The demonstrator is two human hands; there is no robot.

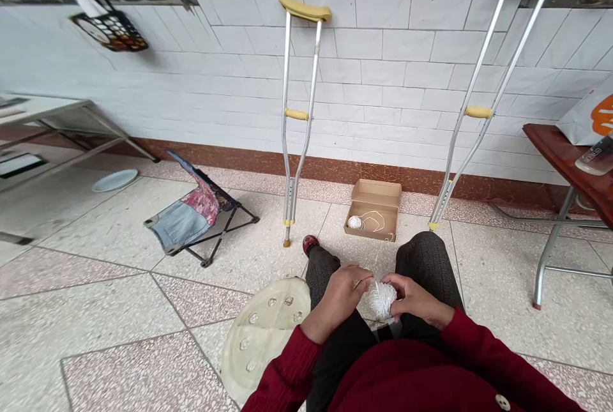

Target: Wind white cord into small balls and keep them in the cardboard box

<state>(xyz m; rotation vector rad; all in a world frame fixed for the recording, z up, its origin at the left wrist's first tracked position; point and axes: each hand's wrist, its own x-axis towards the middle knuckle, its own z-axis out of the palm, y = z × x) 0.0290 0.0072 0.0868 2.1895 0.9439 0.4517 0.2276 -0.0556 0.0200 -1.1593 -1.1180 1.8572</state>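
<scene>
My right hand [407, 296] grips a ball of white yarn [382, 301] from its right side, above my lap. Close to the ball's upper left, my left hand [348, 287] has its thumb and fingers pinched together on the yarn strand. That thin strand runs forward from the ball toward an open cardboard box [372, 193] on the floor. Inside the box lies a smaller white yarn ball [355, 222], with loose loops of yarn beside it.
Two crutches, one left [297, 115] and one right [477, 112], lean on the tiled wall. A folding chair [184, 223] stands left. A round pale plastic lid [239, 329] lies by my left leg. A red table [565, 156] at right holds a bag [582, 119] and cup [596, 158].
</scene>
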